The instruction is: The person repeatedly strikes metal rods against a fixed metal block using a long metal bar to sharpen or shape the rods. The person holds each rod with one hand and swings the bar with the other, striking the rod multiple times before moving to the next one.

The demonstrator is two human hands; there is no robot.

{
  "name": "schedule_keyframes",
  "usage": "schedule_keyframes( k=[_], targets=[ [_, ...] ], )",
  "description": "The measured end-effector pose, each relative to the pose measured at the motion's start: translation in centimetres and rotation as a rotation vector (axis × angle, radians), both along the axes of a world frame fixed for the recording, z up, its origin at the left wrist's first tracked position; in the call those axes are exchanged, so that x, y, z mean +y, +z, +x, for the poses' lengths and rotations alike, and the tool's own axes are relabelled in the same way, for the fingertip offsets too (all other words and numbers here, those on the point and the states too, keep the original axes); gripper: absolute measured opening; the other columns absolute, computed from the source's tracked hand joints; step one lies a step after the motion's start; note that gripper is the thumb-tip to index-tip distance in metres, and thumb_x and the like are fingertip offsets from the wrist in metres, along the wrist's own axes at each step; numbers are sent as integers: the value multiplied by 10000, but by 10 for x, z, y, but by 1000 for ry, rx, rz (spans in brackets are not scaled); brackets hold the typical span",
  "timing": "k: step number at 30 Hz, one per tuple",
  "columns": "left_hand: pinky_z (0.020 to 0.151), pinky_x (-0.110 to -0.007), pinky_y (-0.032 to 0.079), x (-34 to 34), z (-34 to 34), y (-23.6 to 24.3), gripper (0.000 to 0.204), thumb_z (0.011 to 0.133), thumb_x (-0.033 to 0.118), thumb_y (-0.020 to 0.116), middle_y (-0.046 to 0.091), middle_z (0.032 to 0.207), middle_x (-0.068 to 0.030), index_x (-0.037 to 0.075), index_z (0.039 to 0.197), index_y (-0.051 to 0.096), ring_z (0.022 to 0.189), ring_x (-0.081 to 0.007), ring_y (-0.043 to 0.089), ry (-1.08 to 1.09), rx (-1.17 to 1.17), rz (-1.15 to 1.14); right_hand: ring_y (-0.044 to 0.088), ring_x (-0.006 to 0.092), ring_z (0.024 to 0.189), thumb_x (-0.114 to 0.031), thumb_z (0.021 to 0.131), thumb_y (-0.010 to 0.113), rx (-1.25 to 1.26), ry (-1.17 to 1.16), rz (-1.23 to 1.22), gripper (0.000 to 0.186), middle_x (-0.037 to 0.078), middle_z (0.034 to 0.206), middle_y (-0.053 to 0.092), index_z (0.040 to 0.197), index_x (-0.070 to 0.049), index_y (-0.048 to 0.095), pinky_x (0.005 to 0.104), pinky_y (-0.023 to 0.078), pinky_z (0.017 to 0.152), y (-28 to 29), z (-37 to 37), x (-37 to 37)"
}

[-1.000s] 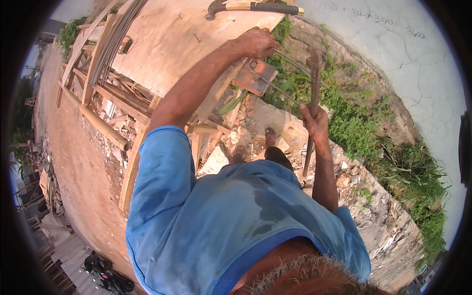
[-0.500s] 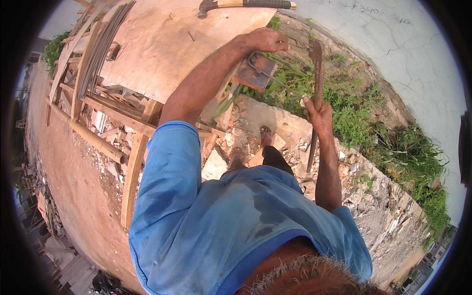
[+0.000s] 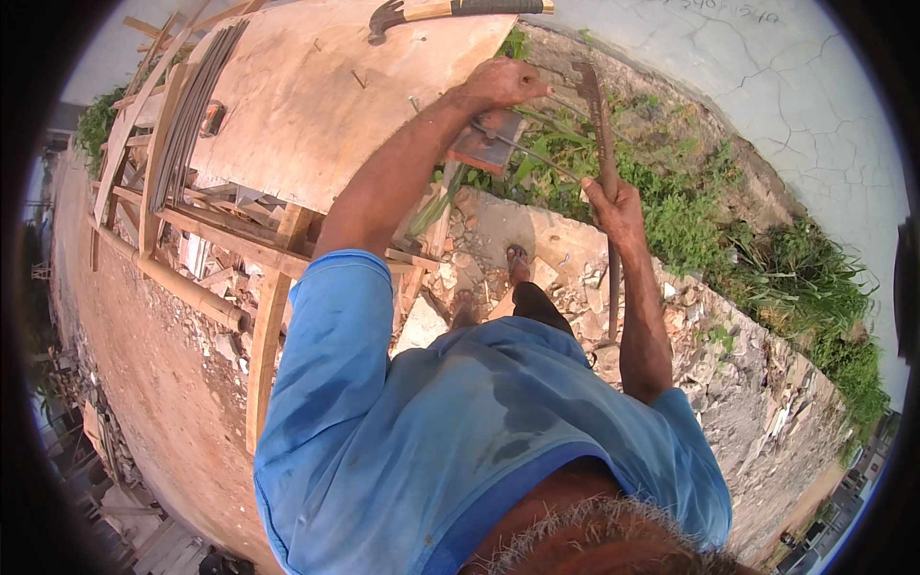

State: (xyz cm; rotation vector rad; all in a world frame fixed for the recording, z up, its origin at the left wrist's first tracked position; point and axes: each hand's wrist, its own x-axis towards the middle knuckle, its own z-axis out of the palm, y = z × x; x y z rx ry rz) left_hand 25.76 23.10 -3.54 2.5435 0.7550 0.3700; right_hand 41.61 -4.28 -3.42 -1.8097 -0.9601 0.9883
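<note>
My left hand (image 3: 505, 82) is closed on a thin bent steel rod over the board's right edge. Part of that rod (image 3: 537, 157) runs from a curve beside a reddish-brown plate (image 3: 484, 146) toward my right hand. My right hand (image 3: 616, 211) grips a long rusty bar tool (image 3: 600, 129) with a notched, hooked top end. The tool stands nearly lengthwise in view, its lower end reaching down past my wrist. The right thumb lies at the rod's near end; whether it presses on the rod I cannot tell.
A plywood board (image 3: 278, 115) on a timber frame carries a claw hammer (image 3: 450, 10), upright nails, a tape measure (image 3: 213, 118) and a bundle of thin steel rods (image 3: 196, 105). Broken rubble (image 3: 422, 321) lies around my feet. Weeds (image 3: 685, 230) grow along a cracked pale wall (image 3: 795, 105).
The bar tool's hooked top has swung a little left, and both hands show slightly further left. Much of the scene shifted left too, as the view moved. Both grips stay closed.
</note>
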Motion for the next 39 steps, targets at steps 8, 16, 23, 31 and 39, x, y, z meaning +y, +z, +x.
schedule_keyframes(
  k=[8, 16, 23, 31, 39],
  targets=[
    [887, -471, 480, 6, -1, -3, 523, 893, 573, 571, 692, 1071, -169, 103, 1071, 718, 1014, -369, 630, -52, 21, -41, 466, 95, 672, -277, 907, 707, -179, 75, 109, 295, -20, 728, 510, 1029, -18, 637, 287, 385, 591, 60, 43, -24],
    [803, -475, 498, -2, -1, 6, 339, 908, 451, 569, 704, 951, -145, 146, 939, 713, 889, -363, 649, -64, 146, 34, 405, 108, 643, -551, 974, 539, -134, 256, -76, 560, -12, 704, 452, 1128, -18, 614, 308, 345, 564, 107, 84, -34],
    [752, -467, 501, -6, 0, 4, 319, 903, 433, 589, 695, 845, -137, 137, 886, 709, 825, -353, 653, -32, 94, 46, 442, 167, 654, -588, 964, 534, -477, 472, 2, 591, 55, 684, 477, 913, -2, 594, 359, 361, 571, 80, 122, -5],
    [729, -471, 494, -7, -1, 5, 365, 899, 444, 606, 682, 813, -142, 103, 880, 733, 795, -349, 651, -40, 105, 17, 456, 220, 566, -590, 983, 481, -727, 646, -160, 632, 100, 597, 466, 832, 14, 588, 409, 387, 532, 60, 167, 29],
    [661, -477, 459, -7, -4, 5, 453, 913, 465, 593, 623, 706, -170, 44, 765, 673, 698, -356, 605, -68, 0, -17, 558, 307, 533, -604, 967, 482, -896, 1024, 3, 623, 144, 574, 553, 832, -22, 658, 459, 436, 523, 70, 168, 120]
  ],
)
